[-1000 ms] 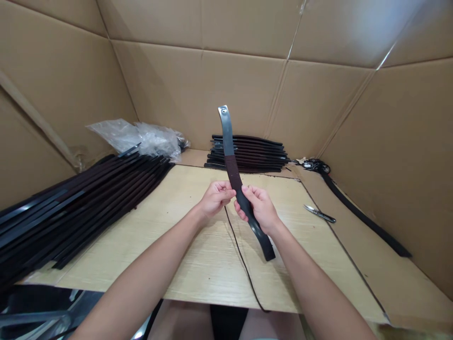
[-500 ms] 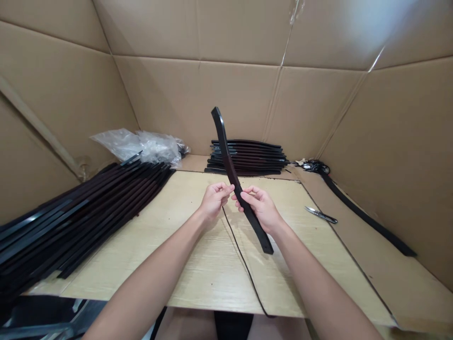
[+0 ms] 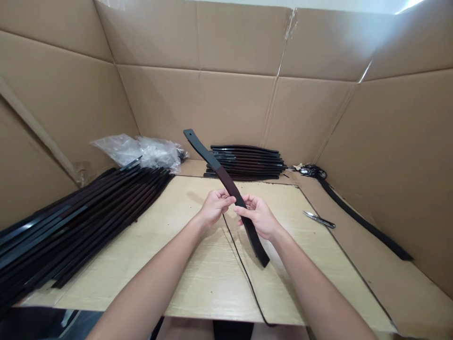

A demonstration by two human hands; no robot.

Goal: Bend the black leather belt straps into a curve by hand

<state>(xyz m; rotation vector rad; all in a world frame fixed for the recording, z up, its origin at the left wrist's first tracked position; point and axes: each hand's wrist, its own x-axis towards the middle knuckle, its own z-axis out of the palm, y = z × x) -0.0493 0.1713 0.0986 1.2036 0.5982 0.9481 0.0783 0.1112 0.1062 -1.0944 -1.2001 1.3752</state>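
A curved black strip [image 3: 228, 183] hangs slantwise over the table, its far end flat with a small hole and its middle section dark reddish-brown. My right hand [image 3: 260, 217] is closed round its lower half, thumb on top. At the strip's left edge, my left hand [image 3: 216, 207] is closed, thumb and fingertips pinched against the brown section's lower end. A thin black cord [image 3: 242, 259] runs from my left hand down to the table's front edge. What the fingertips do behind the strip is hidden.
Many similar strips lie stacked at left [image 3: 95, 217] and in a pile at the back [image 3: 247, 163]. Clear plastic bags [image 3: 141, 150] sit back left. Thread snips [image 3: 319, 219] lie at right, near a long black strip [image 3: 364, 222] and tangled cords [image 3: 311, 171]. Cardboard walls [image 3: 198, 104] surround the table.
The strip has tilted further left and turned, so its flat face and end hole now show. Both hands stay closed in nearly the same place; the camera view has shifted slightly.
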